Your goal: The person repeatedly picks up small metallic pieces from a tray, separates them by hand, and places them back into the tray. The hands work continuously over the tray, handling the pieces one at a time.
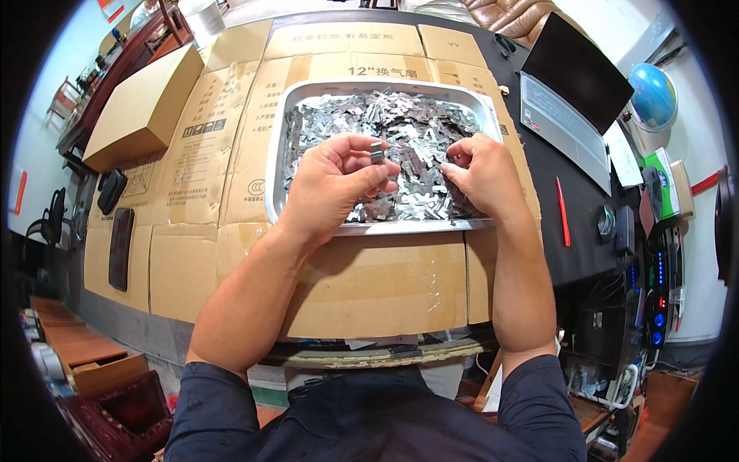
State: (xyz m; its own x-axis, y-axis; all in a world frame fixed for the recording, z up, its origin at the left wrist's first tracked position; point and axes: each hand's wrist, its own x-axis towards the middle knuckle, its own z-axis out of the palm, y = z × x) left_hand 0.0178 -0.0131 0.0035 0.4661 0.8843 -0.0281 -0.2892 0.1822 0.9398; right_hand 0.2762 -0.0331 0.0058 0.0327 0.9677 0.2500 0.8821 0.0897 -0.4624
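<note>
A shallow metal tray (400, 229) is heaped with small flat metal pieces (412, 123), some shiny and some dark. Over its left half, my left hand (332, 179) pinches a small stack of metal pieces (377, 153) upright between thumb and fingers. My right hand (486, 175) is over the tray's right side, low against the heap. Its thumb and forefinger are closed together, and what lies between them is too small to make out.
Flattened cardboard (377, 285) lies under the tray. To the left are a phone (120, 248), a dark case (112, 191) and a cardboard box (146, 108). At the right stand an open laptop (566, 108), a red pen (563, 212) and a blue globe (653, 95).
</note>
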